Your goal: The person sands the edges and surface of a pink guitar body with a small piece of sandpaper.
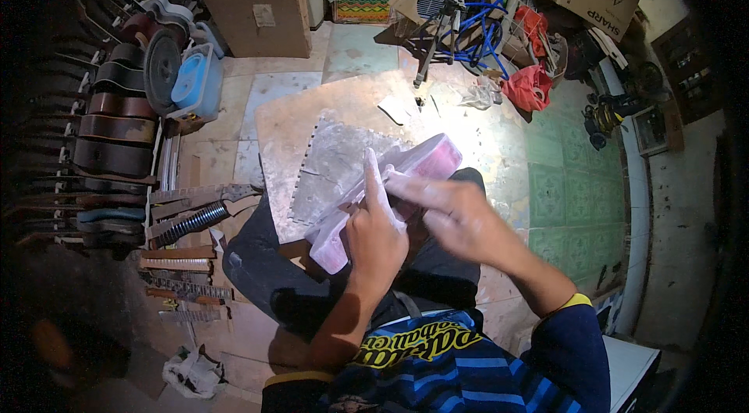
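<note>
A pink piece coated in white dust (442, 154), shaped like a guitar body seen edge-on, lies slanted over my lap. My left hand (378, 229) is on its near side, the index finger stretched along it and the other fingers curled at the piece. From the right, my right hand (449, 210) reaches across with its fingers pressed together against the upper surface. Whatever sits under those fingertips is hidden. Both hands are powdered white. Beyond them, a grey sheet with a toothed edge (331, 159) rests on a tan board (285, 116).
Several guitars (117, 128) line the left side. A black coil spring (191, 226) and fretted necks (187, 288) lie left of my knee. A blue container (191, 85), a cardboard panel (253, 7), blue hose (488, 19) and red bag (527, 87) stand farther off.
</note>
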Tool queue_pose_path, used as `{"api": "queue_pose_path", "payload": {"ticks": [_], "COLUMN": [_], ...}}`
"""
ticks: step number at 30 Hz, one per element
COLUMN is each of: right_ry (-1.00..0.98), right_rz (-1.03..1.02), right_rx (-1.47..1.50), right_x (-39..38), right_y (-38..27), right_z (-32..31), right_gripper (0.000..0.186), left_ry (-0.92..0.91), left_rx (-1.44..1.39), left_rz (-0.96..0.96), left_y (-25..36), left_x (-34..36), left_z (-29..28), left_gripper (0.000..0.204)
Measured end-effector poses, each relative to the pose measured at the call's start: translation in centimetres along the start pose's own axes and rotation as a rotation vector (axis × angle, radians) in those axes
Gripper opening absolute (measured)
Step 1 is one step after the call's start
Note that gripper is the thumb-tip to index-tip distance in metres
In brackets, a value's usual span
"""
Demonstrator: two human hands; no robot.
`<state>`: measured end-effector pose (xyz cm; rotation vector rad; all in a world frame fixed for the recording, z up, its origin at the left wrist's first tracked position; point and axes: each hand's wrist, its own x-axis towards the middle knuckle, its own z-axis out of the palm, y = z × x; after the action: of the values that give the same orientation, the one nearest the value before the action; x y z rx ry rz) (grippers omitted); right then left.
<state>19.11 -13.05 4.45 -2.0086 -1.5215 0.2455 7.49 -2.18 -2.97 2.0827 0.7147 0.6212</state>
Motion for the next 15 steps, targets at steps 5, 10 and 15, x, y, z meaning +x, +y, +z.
{"api": "queue_pose_path", "payload": {"ticks": [5, 10, 15], "right_ry": [-0.002, 0.114, -0.213], "right_rz": [0.061, 0.131, 0.004], "right_rx": [0.068, 0.112, 0.431], "right_x": [-1.1, 0.0, -0.7], "right_y": [0.5, 0.0, 0.1], "right_z": [1.0, -1.1, -0.5], "right_gripper": [0.059, 0.063, 0.069], "left_ry": [-0.038, -0.03, -0.046], "left_rx": [-0.074, -0.085, -0.119], "left_rz": [-0.019, -0.039, -0.07], "left_y": [0.5, 0.9, 0.6], "left_x": [-0.1, -0.2, 0.3], "left_z": [-0.1, -0.4, -0.7], "left_gripper": [0.101, 0.104, 0.107]}}
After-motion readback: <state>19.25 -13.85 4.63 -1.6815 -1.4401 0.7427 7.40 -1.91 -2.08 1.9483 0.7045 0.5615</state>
